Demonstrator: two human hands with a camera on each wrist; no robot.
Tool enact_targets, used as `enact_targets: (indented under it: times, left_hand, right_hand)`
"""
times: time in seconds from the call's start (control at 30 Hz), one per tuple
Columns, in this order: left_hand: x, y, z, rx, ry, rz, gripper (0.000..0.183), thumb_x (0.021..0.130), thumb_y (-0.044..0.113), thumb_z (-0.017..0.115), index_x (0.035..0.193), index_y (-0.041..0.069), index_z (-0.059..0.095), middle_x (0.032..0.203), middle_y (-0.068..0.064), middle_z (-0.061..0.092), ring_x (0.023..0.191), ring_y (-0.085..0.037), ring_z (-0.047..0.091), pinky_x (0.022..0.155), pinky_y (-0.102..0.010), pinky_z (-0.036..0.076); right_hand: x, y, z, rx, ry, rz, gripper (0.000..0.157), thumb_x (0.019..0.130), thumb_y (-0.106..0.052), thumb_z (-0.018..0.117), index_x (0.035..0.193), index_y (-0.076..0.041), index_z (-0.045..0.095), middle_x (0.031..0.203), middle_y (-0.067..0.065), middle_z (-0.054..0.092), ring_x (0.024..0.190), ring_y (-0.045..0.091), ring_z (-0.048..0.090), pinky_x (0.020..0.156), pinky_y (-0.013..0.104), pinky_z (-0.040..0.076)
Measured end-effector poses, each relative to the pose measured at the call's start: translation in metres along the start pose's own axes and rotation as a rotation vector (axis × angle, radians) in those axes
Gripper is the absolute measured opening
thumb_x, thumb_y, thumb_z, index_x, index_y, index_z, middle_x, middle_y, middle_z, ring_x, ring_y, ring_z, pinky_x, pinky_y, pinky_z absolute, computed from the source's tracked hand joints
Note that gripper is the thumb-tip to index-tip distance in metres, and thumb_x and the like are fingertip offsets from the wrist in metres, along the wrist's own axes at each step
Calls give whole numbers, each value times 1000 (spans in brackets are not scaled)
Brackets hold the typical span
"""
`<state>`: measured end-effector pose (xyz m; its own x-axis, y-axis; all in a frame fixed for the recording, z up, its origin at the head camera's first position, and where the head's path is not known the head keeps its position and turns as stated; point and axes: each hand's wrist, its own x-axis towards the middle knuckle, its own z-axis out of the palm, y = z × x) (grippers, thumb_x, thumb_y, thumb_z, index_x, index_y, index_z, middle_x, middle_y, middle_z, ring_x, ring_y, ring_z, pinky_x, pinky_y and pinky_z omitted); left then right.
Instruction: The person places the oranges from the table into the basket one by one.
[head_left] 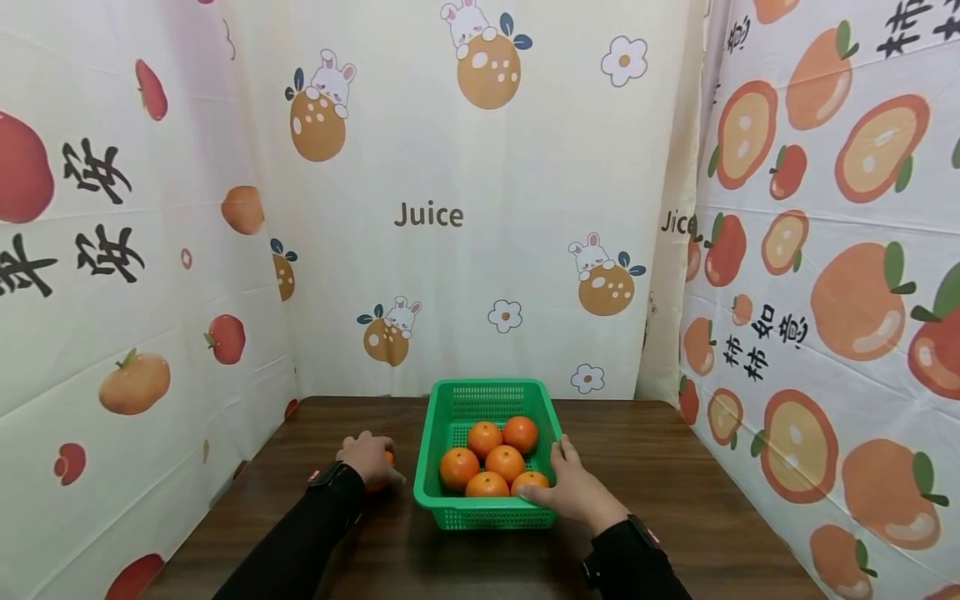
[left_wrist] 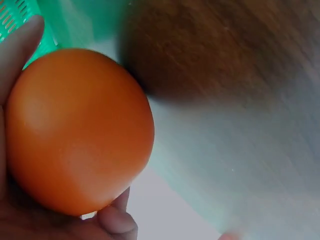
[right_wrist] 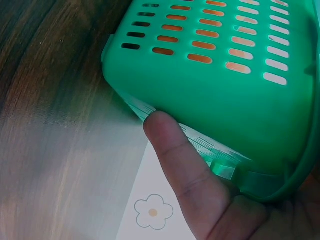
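In the head view my left hand [head_left: 369, 458] holds an orange [head_left: 389, 458] just above or on the table, left of the green basket [head_left: 487, 518]. The left wrist view shows this smooth round orange [left_wrist: 80, 132] close up, with thumb and fingers around it. Several oranges [head_left: 505, 462] lie inside the basket, mostly towards its near end. At the basket's near right corner my right hand [head_left: 581, 492] holds the rim, its thumb over the edge. One straight finger [right_wrist: 175, 152] lies against the basket's outer wall [right_wrist: 165, 90] in the right wrist view.
The basket stands on a dark wood-grain table [head_left: 660, 475]. Printed cloths hang around it: a cream one [head_left: 360, 250] behind, and white fruit-patterned ones at the left [head_left: 180, 317] and right [head_left: 787, 367].
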<state>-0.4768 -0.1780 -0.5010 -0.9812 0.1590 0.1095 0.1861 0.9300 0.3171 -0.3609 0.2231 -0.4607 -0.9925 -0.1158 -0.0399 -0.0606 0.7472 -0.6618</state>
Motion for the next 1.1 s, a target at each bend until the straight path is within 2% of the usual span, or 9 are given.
enact_targets:
  times: [0.1, 0.2, 0.37, 0.5, 0.63, 0.77, 0.9, 1.0, 1.1]
  left_hand:
    - [-2, 3, -8, 50, 9, 27, 56, 71, 54, 94, 110, 18, 75, 102, -8, 67, 90, -32, 56, 81, -51, 49]
    - [-4, 4, -18, 56, 27, 36, 69, 75, 54, 92, 122, 9, 71, 102, -10, 73, 87, -26, 63, 86, -51, 55]
    - [-5, -3, -22, -29, 54, -47, 75, 88, 48, 84, 133, -5, 57, 106, -20, 73, 85, -29, 67, 83, -51, 58]
    - [-5, -10, -17, -50, 21, -54, 62, 95, 39, 74, 138, -2, 59, 108, -22, 72, 86, -31, 64, 87, -54, 55]
    - [-5, -14, -9, -15, 15, -24, 51, 94, 40, 73, 133, 8, 68, 101, -15, 71, 85, -30, 60, 82, -53, 52]
    - [-7, -12, -3, 73, 62, -43, 57, 88, 49, 80, 131, 14, 70, 98, -12, 71, 84, -35, 56, 78, -54, 47]
    - [-8, -5, -14, 151, 33, -19, 62, 90, 50, 79, 138, 14, 68, 110, -16, 75, 90, -38, 61, 84, -59, 49]
    - [-8, -2, -25, 164, -34, 25, 49, 88, 42, 84, 125, 12, 73, 104, -12, 75, 89, -31, 64, 85, -55, 52]
    - [-7, -3, -29, 159, -85, 65, 35, 78, 31, 93, 104, 16, 75, 90, -3, 71, 82, -23, 61, 80, -48, 52]
  right_hand:
    - [0, 0, 0, 13, 2, 5, 115, 91, -64, 76, 169, 1, 20, 180, 20, 1, 154, 52, 35, 118, 70, 38]
    - [0, -1, -1, 27, 0, 7, 115, 91, -64, 76, 169, 1, 20, 180, 20, 0, 154, 53, 34, 118, 70, 38]
    - [0, 1, -1, 31, 1, 16, 115, 91, -64, 76, 169, 0, 21, 180, 19, 0, 154, 53, 34, 117, 71, 37]
    - [0, 1, 0, 40, 4, 16, 115, 91, -63, 77, 168, 1, 22, 180, 20, 1, 153, 54, 34, 116, 72, 37]
    - [-1, 0, 1, 47, 0, 17, 115, 90, -62, 78, 169, 0, 23, 180, 19, 1, 153, 53, 36, 116, 72, 38]
    - [-1, 0, 2, 32, 0, 16, 115, 90, -63, 78, 169, -1, 23, 180, 19, 2, 152, 52, 38, 116, 71, 39]
    - [-1, -1, 1, 25, 9, 17, 115, 90, -64, 78, 169, -1, 23, 180, 19, 2, 151, 52, 39, 115, 72, 40]
    - [-1, -2, 0, 21, 6, 16, 115, 90, -64, 78, 169, -1, 23, 180, 19, 2, 151, 52, 39, 115, 72, 40]
    - [-1, -2, -1, 21, 4, 15, 115, 90, -64, 77, 169, 0, 22, 180, 19, 1, 152, 53, 38, 116, 72, 39]
